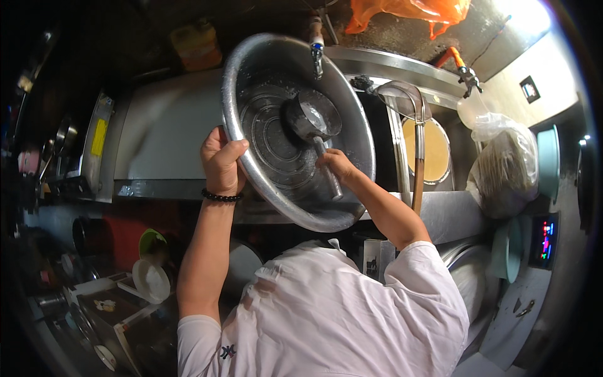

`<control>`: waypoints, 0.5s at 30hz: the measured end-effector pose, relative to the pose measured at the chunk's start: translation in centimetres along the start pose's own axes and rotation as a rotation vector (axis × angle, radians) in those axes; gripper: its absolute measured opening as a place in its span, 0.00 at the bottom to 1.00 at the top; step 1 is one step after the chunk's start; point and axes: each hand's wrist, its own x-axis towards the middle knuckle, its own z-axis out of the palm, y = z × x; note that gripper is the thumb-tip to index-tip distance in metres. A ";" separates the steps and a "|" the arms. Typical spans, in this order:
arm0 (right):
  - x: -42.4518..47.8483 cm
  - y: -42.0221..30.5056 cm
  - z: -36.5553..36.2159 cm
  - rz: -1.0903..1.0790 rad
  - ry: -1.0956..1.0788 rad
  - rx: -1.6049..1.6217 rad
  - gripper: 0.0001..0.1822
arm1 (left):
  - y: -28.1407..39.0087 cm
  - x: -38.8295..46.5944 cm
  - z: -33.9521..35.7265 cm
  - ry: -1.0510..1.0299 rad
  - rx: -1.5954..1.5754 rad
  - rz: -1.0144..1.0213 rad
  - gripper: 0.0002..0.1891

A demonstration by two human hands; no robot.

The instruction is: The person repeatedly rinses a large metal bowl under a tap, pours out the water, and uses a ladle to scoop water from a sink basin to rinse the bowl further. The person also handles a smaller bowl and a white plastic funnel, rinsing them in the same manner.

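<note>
A large round metal basin (268, 193) stands tilted in front of me, its inside facing me. On its left rim my left hand (222, 158) is clamped, the thumb over the edge and the fingers hidden behind the wall. My right hand (338, 165) grips the handle of a metal ladle (313, 115) inside the basin. The ladle's bowl shows a bright sheen; whether it holds water I cannot tell. Concentric rings mark the basin's wet-looking bottom. Above the far rim a metal tap (317, 59) points down.
To the right, a long-handled mesh strainer (419, 136) lies across a container of pale yellow liquid (435, 151). Beyond are a stuffed plastic bag (504, 165) and a second tap (468, 80). A steel counter (165, 127) extends left; an orange plastic bag (410, 12) hangs above.
</note>
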 end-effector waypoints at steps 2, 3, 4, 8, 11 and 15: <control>1.1 0.4 0.0 0.094 0.018 -0.263 0.10 | 0.1 0.3 -0.3 0.032 0.006 -0.024 0.07; 1.2 0.5 0.1 0.138 0.029 -0.392 0.11 | 0.1 0.3 -0.4 0.049 0.003 -0.037 0.06; 1.5 0.7 0.3 0.164 0.026 -0.508 0.18 | 0.1 0.3 -0.7 0.058 0.000 -0.050 0.06; 0.8 -5.6 1.9 -0.174 0.216 -1.424 0.28 | 0.0 0.0 -2.2 0.122 0.035 -0.055 0.05; 1.3 -14.0 4.5 -0.657 0.622 -1.235 0.32 | 0.0 -0.2 -2.9 0.138 0.054 -0.063 0.04; 1.9 -22.6 8.4 -0.964 0.672 -1.339 0.29 | 0.4 -1.5 -2.9 0.086 0.060 -0.095 0.07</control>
